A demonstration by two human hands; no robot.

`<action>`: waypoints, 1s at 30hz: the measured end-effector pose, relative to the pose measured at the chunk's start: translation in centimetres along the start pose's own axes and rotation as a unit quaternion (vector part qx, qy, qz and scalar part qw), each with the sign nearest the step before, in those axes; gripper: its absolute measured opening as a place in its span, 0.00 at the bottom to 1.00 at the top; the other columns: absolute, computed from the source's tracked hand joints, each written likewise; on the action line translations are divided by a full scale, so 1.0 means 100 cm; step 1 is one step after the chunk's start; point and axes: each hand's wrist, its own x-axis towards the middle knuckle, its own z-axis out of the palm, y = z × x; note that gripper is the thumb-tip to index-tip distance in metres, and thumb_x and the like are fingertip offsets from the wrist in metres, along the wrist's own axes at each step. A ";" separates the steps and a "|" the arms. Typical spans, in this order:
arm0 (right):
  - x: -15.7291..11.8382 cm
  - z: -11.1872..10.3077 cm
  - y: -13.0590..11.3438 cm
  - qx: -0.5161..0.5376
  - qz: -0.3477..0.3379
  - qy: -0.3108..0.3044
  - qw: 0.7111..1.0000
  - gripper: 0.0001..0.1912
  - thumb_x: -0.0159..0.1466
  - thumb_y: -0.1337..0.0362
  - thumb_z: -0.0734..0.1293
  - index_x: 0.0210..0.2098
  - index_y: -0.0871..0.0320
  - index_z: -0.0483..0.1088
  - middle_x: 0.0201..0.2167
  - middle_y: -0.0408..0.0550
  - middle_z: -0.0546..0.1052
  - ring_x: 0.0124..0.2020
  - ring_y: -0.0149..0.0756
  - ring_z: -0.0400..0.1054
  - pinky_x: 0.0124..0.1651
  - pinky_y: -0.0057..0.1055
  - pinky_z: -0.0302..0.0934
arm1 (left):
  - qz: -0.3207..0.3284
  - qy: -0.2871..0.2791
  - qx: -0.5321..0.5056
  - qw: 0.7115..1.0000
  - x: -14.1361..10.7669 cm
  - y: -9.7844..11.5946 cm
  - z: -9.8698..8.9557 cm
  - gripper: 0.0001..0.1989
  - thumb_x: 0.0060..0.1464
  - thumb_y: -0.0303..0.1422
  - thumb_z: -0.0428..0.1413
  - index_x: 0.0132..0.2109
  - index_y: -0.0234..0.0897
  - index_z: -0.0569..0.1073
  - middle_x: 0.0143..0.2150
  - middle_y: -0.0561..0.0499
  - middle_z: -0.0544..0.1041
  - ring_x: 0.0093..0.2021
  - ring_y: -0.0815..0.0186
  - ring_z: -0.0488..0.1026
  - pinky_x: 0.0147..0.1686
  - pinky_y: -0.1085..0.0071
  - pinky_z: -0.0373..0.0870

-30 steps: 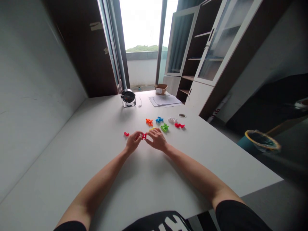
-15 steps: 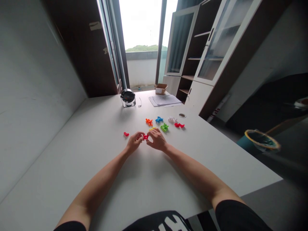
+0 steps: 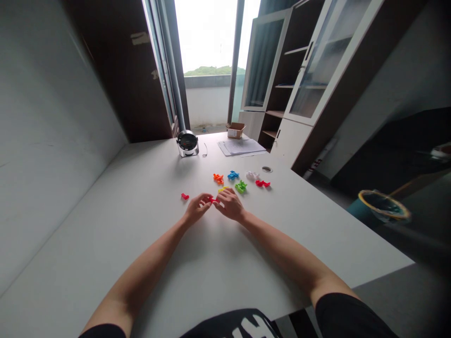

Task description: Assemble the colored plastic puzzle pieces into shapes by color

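Between my fingertips is a small red plastic piece (image 3: 213,200), partly covered by them. My left hand (image 3: 198,207) grips it from the left, with thumb and fingers closed. My right hand (image 3: 229,204) pinches it from the right. Just beyond my right fingers a bit of yellow plastic (image 3: 222,189) shows, mostly hidden. Another red piece (image 3: 185,196) lies on the table left of my left hand. Farther back are small piles of orange pieces (image 3: 218,178), blue pieces (image 3: 233,175), green pieces (image 3: 241,186), white pieces (image 3: 252,175) and red pieces (image 3: 262,183).
On the white table (image 3: 141,197) stand a round black-and-silver device (image 3: 187,143) and, farther back, a small cardboard box (image 3: 236,130). Papers (image 3: 243,147) lie before the box. A ringed hole (image 3: 267,169) sits near the right edge. A bin (image 3: 384,206) stands beyond that edge.
The red piece between my hands has turned and shows less of itself. Both hands stay in nearly the same place, with slight finger movement.
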 end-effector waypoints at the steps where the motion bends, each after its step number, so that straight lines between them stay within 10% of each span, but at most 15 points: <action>1: 0.000 0.000 0.000 0.002 0.001 0.001 1.000 0.14 0.71 0.56 0.62 0.30 0.55 0.66 0.30 0.47 0.72 0.37 0.39 0.64 0.51 0.40 0.54 | 0.005 0.004 0.005 1.000 0.000 0.000 0.000 0.11 0.58 0.34 0.58 0.49 0.39 0.77 0.40 0.49 0.79 0.38 0.66 0.75 0.38 0.71 0.70; 19: 0.000 0.002 -0.002 0.034 0.005 0.035 0.999 0.13 0.70 0.59 0.63 0.52 0.54 0.68 0.38 0.50 0.77 0.41 0.42 0.70 0.53 0.42 0.58 | -0.040 0.036 -0.043 0.998 0.002 -0.013 0.000 0.15 0.60 0.41 0.58 0.49 0.39 0.78 0.45 0.45 0.81 0.38 0.64 0.77 0.41 0.66 0.74; 30: -0.001 0.005 0.002 0.034 -0.010 0.031 0.999 0.09 0.70 0.62 0.64 0.49 0.54 0.68 0.37 0.48 0.76 0.42 0.41 0.70 0.52 0.40 0.59 | -0.057 0.046 -0.129 0.989 0.004 -0.016 0.003 0.17 0.59 0.40 0.59 0.52 0.38 0.73 0.37 0.49 0.78 0.35 0.66 0.76 0.40 0.67 0.74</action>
